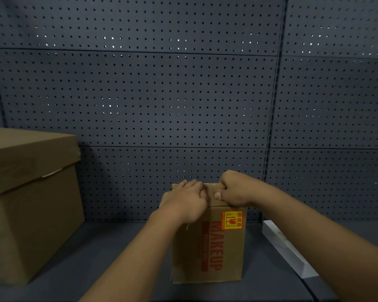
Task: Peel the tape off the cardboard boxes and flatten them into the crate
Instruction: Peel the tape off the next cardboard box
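A small cardboard box (207, 245) stands upright on a dark grey shelf (109, 253), with red "MAKEUP" lettering running down its near face and a yellow and red fragile sticker (232, 219) at that face's upper right corner. Both hands sit on the top of this box. The left hand (184, 200) lies over the top's left half, fingers bent down toward the middle seam; its grip is curled, but whether it pinches anything cannot be told. The right hand (235, 188) rests on the top's right half, its grip drawn together into a loose fist with the thumb pressing the near top edge. A strip of tape (212, 186) shows between the two hands, along the box top.

Left of the small box, well apart from it, a larger plain brown box (28, 199) with a lid stands on the same shelf. Right of the small box lies a long white block (286, 247), slanting toward the shelf front. Behind the box rises a dark grey pegboard wall (162, 94), divided into panels, some holes glinting with light.
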